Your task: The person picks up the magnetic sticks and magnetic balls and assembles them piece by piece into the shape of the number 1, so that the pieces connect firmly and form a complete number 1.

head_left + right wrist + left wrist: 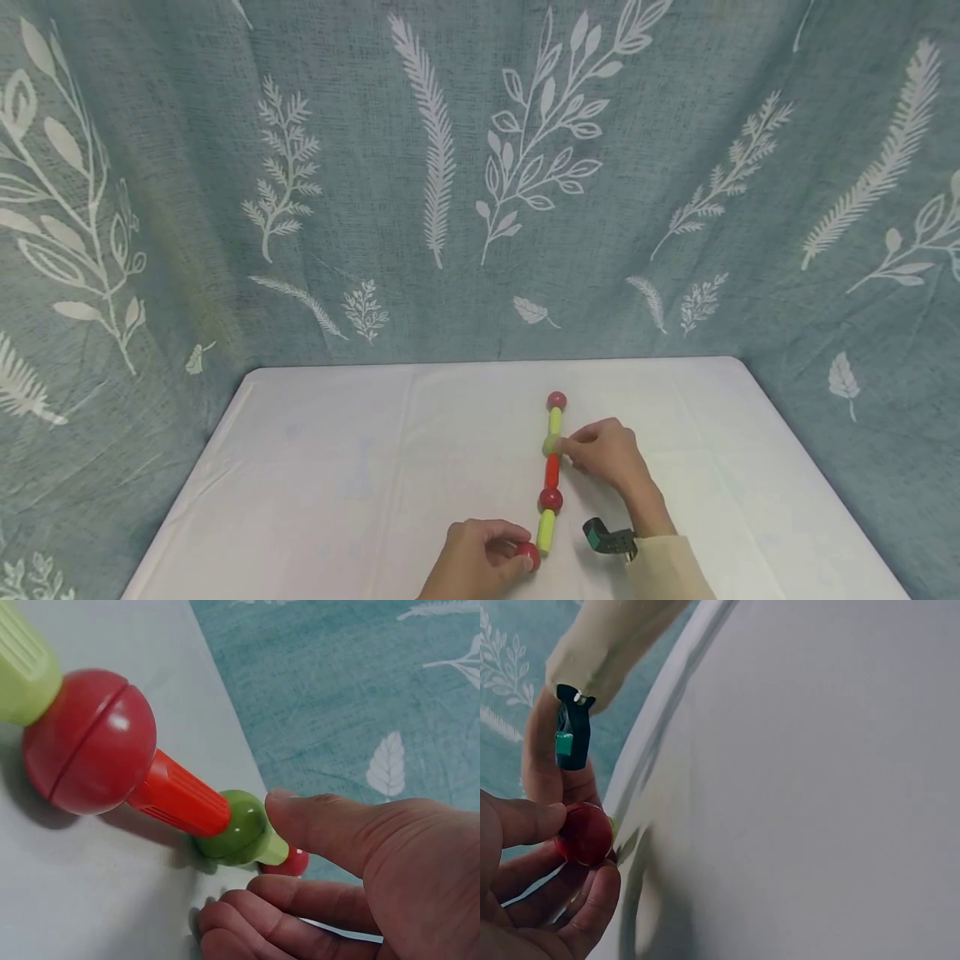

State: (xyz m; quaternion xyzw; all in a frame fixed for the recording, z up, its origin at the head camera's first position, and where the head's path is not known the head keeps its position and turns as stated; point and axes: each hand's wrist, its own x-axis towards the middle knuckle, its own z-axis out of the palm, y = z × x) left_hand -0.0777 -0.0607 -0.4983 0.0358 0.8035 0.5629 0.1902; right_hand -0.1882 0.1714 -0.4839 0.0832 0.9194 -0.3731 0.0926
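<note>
A chain of balls and rods runs along the white table. From the far end come a red ball (557, 401), a yellow-green rod (555, 421), a green ball (234, 838), a red rod (180, 796), a second red ball (90, 742) and another yellow-green rod (546, 532). My left hand (476, 558) pinches a loose-looking red ball (585, 835) between thumb and fingers, beside the near rod's end; whether they touch I cannot tell. At the green ball, my right hand (607, 458) holds it with thumb and curled fingers, partly covering it.
A white cloth-covered table (322, 467) spreads on both sides of the chain. Behind and beside it hangs a teal curtain (480, 308) with white leaf prints. A dark strap-like device (609, 540) sits at the right wrist, by a cream sleeve (667, 571).
</note>
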